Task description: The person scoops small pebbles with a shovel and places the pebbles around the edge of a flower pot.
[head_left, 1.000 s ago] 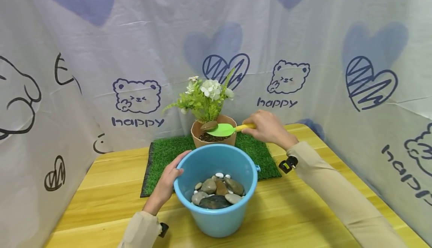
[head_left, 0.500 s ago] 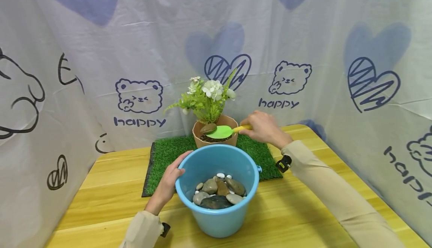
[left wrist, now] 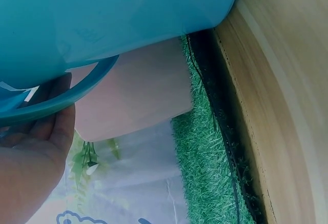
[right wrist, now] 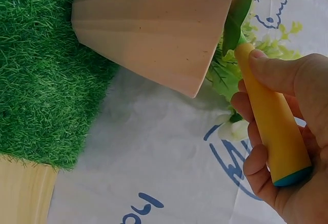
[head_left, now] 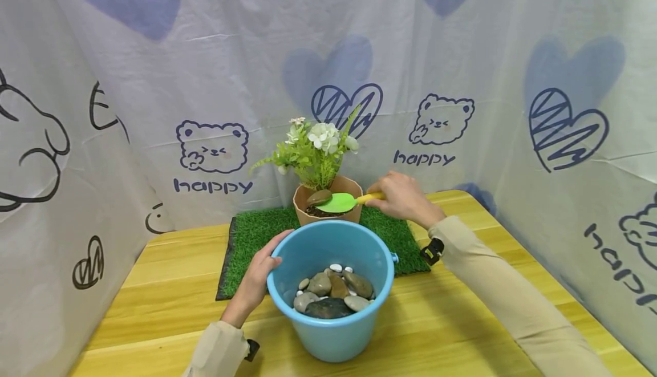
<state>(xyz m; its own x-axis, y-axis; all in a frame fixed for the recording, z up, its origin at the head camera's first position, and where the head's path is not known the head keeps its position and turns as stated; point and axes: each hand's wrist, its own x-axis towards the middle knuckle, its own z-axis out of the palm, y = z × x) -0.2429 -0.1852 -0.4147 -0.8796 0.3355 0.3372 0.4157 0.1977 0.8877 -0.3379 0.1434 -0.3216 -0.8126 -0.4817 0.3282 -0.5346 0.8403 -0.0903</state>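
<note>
My right hand [head_left: 402, 194] grips the yellow handle of a small garden trowel [right wrist: 271, 121], fingers wrapped round it and thumb along the top. In the head view the trowel's green blade [head_left: 337, 202] lies over the opening of a beige plant pot [head_left: 303, 209]. A brown stone [head_left: 320, 197] sits at the blade's tip, above dark soil. My left hand [head_left: 255, 280] holds the left rim of a blue bucket [head_left: 333, 340], thumb over the edge; in the left wrist view the bucket's handle [left wrist: 97, 78] crosses in front of its fingers. Several stones [head_left: 328, 307] lie inside the bucket.
White flowers and green leaves [head_left: 320, 157] rise from the pot. It stands on a green turf mat [head_left: 248, 246] on a wooden table [head_left: 154, 303]. A printed white curtain [head_left: 215, 63] hangs close behind the pot and along both sides.
Almost nothing differs: the right hand and trowel have shifted very slightly over the pot, with the brown stone still at the blade's tip. The left hand stays on the bucket's rim.
</note>
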